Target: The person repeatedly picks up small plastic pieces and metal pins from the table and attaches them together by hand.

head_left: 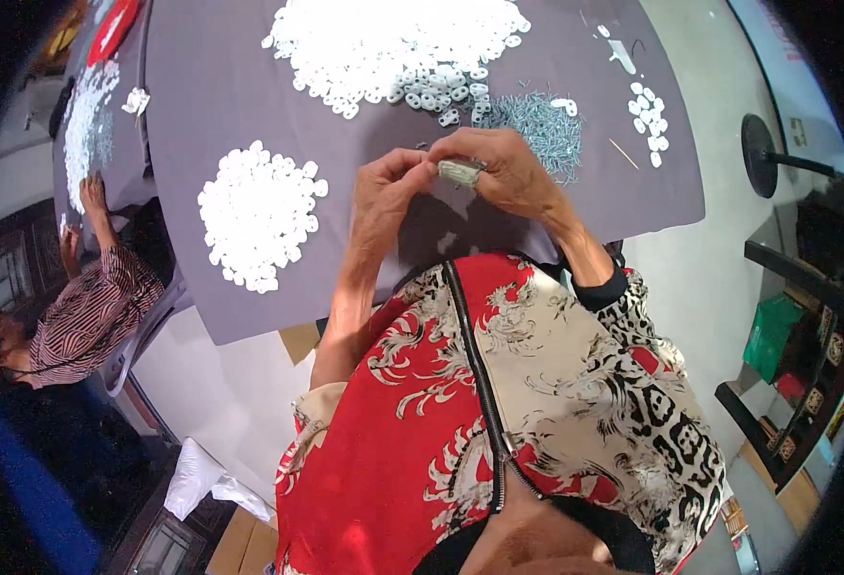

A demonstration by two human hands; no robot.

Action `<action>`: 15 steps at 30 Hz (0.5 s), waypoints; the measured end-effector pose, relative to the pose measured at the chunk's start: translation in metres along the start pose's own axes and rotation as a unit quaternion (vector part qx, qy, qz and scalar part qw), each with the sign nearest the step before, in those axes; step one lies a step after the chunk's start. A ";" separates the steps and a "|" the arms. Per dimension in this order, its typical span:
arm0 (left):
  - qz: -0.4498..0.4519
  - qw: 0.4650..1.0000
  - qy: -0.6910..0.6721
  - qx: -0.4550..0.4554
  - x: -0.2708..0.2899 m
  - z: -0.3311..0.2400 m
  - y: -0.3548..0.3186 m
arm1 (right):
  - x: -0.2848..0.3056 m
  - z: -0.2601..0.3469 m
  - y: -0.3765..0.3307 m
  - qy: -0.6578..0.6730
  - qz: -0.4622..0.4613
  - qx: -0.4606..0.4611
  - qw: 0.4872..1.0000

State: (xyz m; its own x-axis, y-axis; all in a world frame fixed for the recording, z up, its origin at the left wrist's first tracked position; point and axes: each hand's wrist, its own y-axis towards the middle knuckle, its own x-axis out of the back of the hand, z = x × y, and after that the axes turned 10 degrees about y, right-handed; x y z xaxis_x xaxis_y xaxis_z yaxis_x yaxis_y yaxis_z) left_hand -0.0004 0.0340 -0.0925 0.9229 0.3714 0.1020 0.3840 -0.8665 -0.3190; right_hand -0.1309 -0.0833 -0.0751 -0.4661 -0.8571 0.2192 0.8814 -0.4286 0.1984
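Just above the table's near edge, my hands meet in front of my chest. My left hand (390,195) is closed in a pinch, thumb and forefinger together; whatever sits between them is too small to make out. My right hand (510,174) is closed too, its fingers curled toward the left fingertips. A pale greenish wrap (460,172) shows at its thumb, and I cannot tell whether it is worn or held. Right beyond my hands lies a heap of small grey screws (537,129), next to a large pile of small white plastic pieces (393,48), some with two holes.
A second pile of white pieces (257,216) lies to the left on the grey-covered table (345,297). Toward the right edge are a small group of white pieces (648,120) and a thin stick (623,153). Another person (96,307) works at a table on the left.
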 end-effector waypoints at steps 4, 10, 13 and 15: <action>0.066 0.991 -0.107 0.032 0.001 0.000 0.001 | 0.008 0.001 0.000 0.069 0.021 -0.047 0.996; 0.080 0.983 -0.157 0.045 -0.010 -0.006 0.005 | 0.012 -0.011 -0.004 0.113 -0.020 -0.049 0.992; 0.060 0.985 -0.156 0.050 -0.012 -0.003 0.008 | 0.012 -0.016 -0.005 0.119 -0.031 -0.071 0.990; 0.021 0.996 -0.080 0.031 -0.011 -0.001 0.011 | 0.016 -0.021 -0.009 0.133 -0.032 -0.074 0.988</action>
State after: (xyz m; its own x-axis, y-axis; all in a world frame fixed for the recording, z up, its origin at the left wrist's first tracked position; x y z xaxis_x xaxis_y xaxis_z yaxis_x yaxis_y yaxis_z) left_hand -0.0063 0.0198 -0.0960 0.9200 0.3870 -0.0624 0.3372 -0.8626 -0.3771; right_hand -0.1444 -0.0997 -0.0937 -0.5014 -0.8637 -0.0516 0.8619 -0.5038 0.0578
